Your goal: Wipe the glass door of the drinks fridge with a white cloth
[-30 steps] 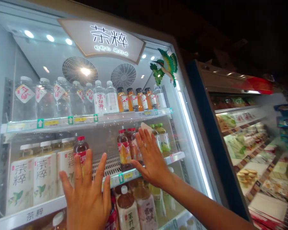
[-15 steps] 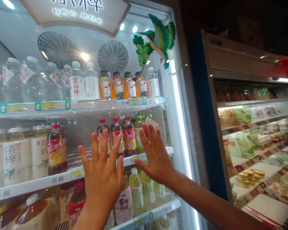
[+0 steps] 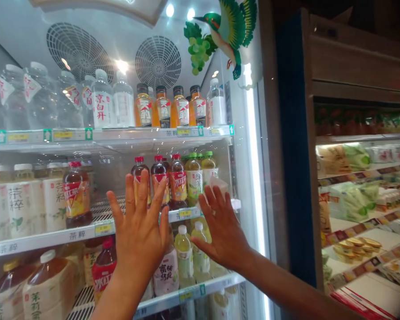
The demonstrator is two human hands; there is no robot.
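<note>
My left hand (image 3: 140, 226) is raised, palm forward and fingers spread, before the glass of a drinks cooler; nothing is in it. My right hand (image 3: 222, 231) is also up with its fingers apart, nearest a pale, crumpled-looking patch (image 3: 219, 186) at its fingertips; whether it touches this I cannot tell. Behind the hands, red-capped bottles (image 3: 179, 183) and green-capped bottles (image 3: 194, 178) stand on the middle shelf. A dark red-labelled bottle (image 3: 76, 195) is left of my left hand. Whether either palm touches the glass is unclear.
Clear water bottles (image 3: 42, 95) and orange bottles (image 3: 163, 106) line the upper shelf. Large tea bottles (image 3: 48, 284) stand below. A bird picture (image 3: 231, 33) is at the top right. Beyond the cooler's edge, an open refrigerated case (image 3: 353, 175) holds packaged food.
The cooler's contents sit higher in the view, and the neighbouring case has shifted right. My right hand appears slightly lower and further right. Both hands remain open.
</note>
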